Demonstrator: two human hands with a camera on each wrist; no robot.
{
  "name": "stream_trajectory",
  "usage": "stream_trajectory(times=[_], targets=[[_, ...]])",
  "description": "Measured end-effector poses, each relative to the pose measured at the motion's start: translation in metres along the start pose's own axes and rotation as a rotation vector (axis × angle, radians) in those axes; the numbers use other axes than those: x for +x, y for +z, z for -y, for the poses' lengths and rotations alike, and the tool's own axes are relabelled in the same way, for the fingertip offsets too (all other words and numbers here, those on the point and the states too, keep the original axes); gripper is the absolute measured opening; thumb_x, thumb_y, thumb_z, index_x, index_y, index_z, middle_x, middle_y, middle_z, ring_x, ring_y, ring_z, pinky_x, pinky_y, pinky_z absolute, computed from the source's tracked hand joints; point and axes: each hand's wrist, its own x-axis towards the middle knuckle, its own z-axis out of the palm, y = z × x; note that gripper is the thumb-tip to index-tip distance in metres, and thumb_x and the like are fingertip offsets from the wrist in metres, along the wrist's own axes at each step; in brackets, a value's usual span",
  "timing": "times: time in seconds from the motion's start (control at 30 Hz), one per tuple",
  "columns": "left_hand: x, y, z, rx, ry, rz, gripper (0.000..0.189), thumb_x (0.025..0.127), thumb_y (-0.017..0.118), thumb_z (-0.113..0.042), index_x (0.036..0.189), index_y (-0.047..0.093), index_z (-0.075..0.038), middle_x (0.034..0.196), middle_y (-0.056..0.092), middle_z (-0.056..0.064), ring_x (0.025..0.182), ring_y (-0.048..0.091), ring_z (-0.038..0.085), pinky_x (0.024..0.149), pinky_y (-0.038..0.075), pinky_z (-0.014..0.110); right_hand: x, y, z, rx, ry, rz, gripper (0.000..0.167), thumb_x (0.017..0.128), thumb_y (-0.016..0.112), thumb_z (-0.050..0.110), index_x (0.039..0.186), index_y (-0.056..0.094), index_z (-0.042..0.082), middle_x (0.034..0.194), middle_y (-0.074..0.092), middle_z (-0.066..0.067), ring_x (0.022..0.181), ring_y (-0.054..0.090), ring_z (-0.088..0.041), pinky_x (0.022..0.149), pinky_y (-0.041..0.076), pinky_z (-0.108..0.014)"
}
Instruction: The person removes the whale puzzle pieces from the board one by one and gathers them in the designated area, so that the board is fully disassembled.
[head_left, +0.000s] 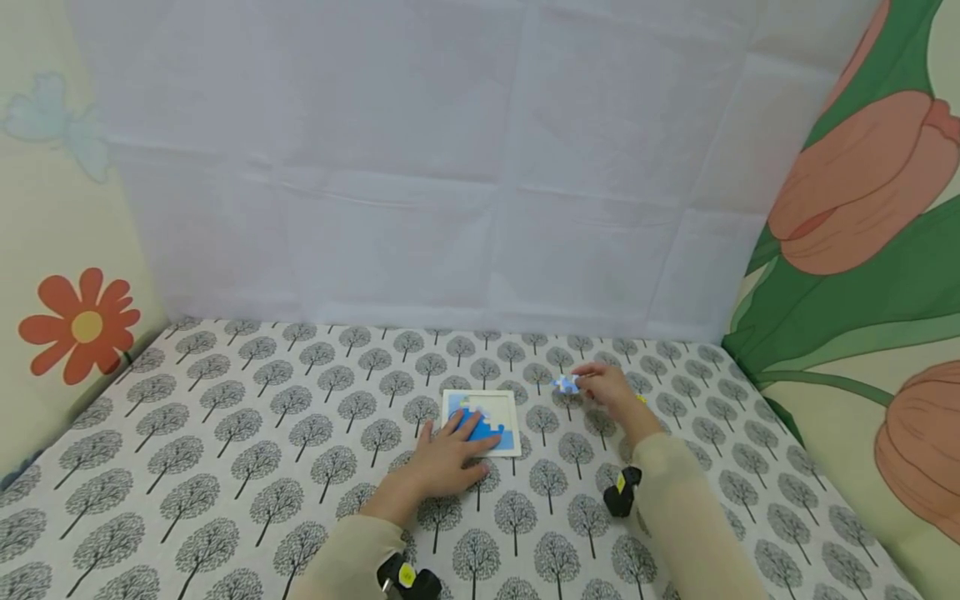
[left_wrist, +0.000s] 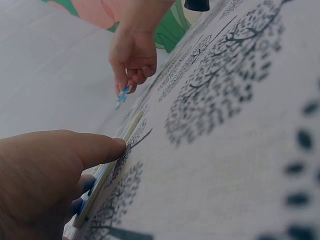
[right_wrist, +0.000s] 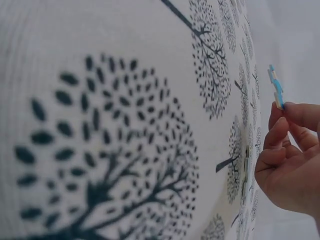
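A white-framed jigsaw tray [head_left: 482,392], partly filled with blue pieces, lies on the tree-print cloth. Across its lower left part rests my left hand [head_left: 448,458], fingers spread and straight over the blue pieces. In the left wrist view, the left thumb [left_wrist: 102,150] lies along the tray's edge. To the right of the tray, my right hand [head_left: 609,390] pinches a blue and white jigsaw piece [head_left: 566,384] between thumb and fingertips. The right wrist view shows this piece [right_wrist: 276,87] edge-on, held up off the cloth.
A small yellow thing [head_left: 641,398] is partly hidden behind the right wrist. The tree-print cloth [head_left: 300,483] covers the table, and a white sheet [head_left: 420,167] hangs behind it. Each wrist wears a black camera mount.
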Motion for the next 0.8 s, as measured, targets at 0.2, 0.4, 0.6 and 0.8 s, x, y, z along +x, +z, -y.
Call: stream_trajectory(times=[0.2, 0.4, 0.6, 0.8], targets=[[0.000, -0.001, -0.001, -0.002, 0.000, 0.000, 0.043, 0.087, 0.048, -0.033, 0.129, 0.044, -0.022, 0.139, 0.021, 0.012, 0.127, 0.009, 0.033, 0.093, 0.004, 0.060, 0.001, -0.004, 0.001, -0.026, 0.022, -0.020, 0.020, 0.082, 0.053, 0.003, 0.101, 0.058, -0.002, 0.078, 0.053, -0.005, 0.057, 0.045, -0.013, 0.051, 0.036, -0.023], [0.001, -0.001, -0.002, -0.011, -0.003, 0.000, 0.043, 0.087, 0.048, -0.034, 0.128, 0.045, -0.022, 0.140, 0.021, 0.012, 0.127, 0.009, 0.032, 0.093, 0.004, 0.059, -0.001, -0.011, 0.003, -0.059, -0.002, -0.021, 0.021, 0.082, 0.054, 0.004, 0.102, 0.059, -0.002, 0.076, 0.053, -0.004, 0.060, 0.046, -0.014, 0.054, 0.038, -0.026], [0.000, -0.002, -0.002, -0.014, -0.002, -0.005, 0.042, 0.088, 0.048, -0.033, 0.128, 0.046, -0.022, 0.139, 0.021, 0.012, 0.127, 0.010, 0.033, 0.093, 0.004, 0.059, -0.001, -0.017, 0.001, -0.048, -0.007, -0.024, 0.022, 0.084, 0.053, 0.006, 0.104, 0.059, -0.002, 0.079, 0.055, -0.004, 0.060, 0.048, -0.013, 0.050, 0.035, -0.025], [0.000, -0.003, -0.002, -0.013, -0.011, 0.002, 0.042, 0.088, 0.048, -0.033, 0.128, 0.045, -0.022, 0.140, 0.021, 0.012, 0.127, 0.009, 0.032, 0.093, 0.004, 0.059, 0.001, -0.023, -0.004, -0.045, -0.008, -0.022, 0.019, 0.083, 0.056, 0.009, 0.100, 0.061, 0.003, 0.086, 0.057, -0.008, 0.064, 0.052, -0.015, 0.049, 0.034, -0.025]])
